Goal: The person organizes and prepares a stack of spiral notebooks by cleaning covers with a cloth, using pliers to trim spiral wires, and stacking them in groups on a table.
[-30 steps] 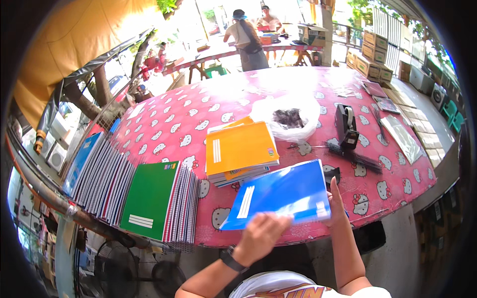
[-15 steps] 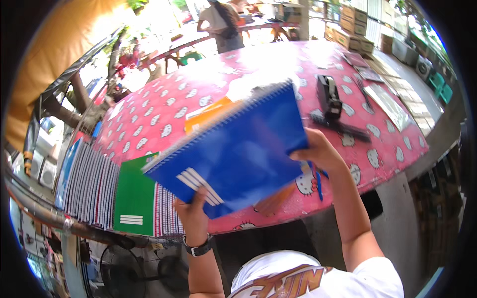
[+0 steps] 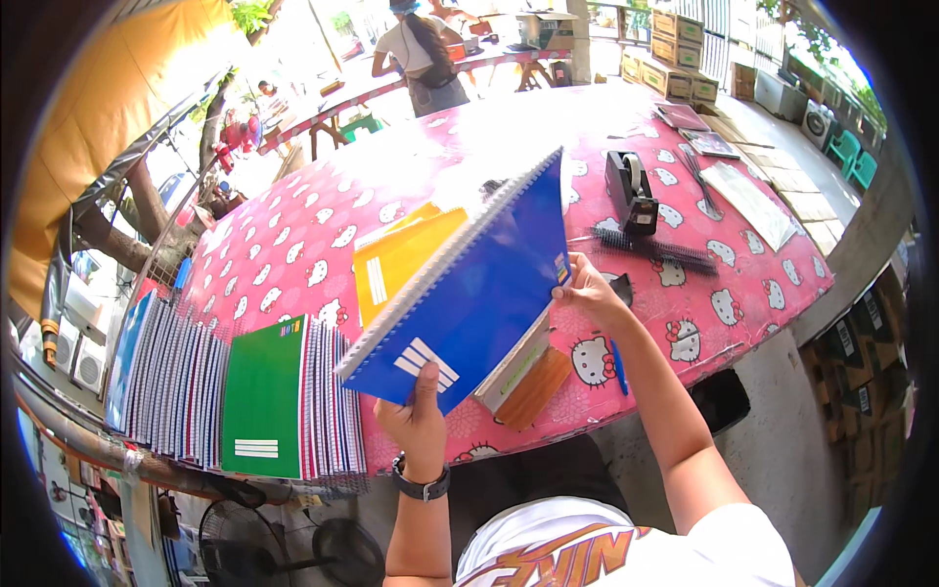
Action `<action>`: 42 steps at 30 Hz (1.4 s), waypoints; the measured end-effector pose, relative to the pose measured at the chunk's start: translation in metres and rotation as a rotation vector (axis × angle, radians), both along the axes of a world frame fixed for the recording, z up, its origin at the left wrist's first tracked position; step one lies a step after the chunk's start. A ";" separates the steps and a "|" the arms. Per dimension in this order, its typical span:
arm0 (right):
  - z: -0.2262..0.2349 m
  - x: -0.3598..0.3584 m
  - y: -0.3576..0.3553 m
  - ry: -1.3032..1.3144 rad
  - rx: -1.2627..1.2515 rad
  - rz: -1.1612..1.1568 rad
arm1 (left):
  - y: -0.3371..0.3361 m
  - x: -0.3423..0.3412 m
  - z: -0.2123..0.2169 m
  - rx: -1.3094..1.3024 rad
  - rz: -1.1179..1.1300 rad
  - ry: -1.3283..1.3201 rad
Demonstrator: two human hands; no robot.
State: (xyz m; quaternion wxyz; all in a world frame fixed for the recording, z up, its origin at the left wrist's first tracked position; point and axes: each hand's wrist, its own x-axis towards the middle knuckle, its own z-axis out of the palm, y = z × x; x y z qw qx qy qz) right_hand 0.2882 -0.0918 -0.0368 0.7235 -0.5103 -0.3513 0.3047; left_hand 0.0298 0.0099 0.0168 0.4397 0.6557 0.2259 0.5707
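My left hand [image 3: 419, 423] pinches the lower corner of the blue spiral notebook [image 3: 468, 293], thumb on the cover; right hand [image 3: 587, 293] grips its right edge, fingers curled behind. I'd say two-handed so the wide cover stays flat: it's lifted off the pink patterned table [image 3: 724, 293], tilted, spiral side up-left. Under it, one brown-edged book or pad [image 3: 523, 377] pokes out, partly hidden. One orange notebook [image 3: 396, 259] lies just behind, flat on the table. Left of that, a row of spiral notebooks [image 3: 176, 377] stood on edge, too many to count, one green notebook [image 3: 262, 396] lying on top. Right side: one black tape dispenser [image 3: 629, 191], one black binding comb [image 3: 653, 249], one blue pen [image 3: 618, 364] near my wrist
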 end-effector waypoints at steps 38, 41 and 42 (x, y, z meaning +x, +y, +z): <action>0.020 -0.067 -0.037 -0.458 0.007 -0.212 | 0.077 -0.033 -0.029 -0.226 -0.077 -0.270; -0.002 0.044 -0.043 -0.737 -0.362 -0.755 | 0.067 -0.024 -0.022 -0.366 -0.292 -0.452; -0.025 0.091 -0.056 -1.020 -0.441 -0.871 | 0.070 -0.022 -0.029 -0.364 -0.347 -0.439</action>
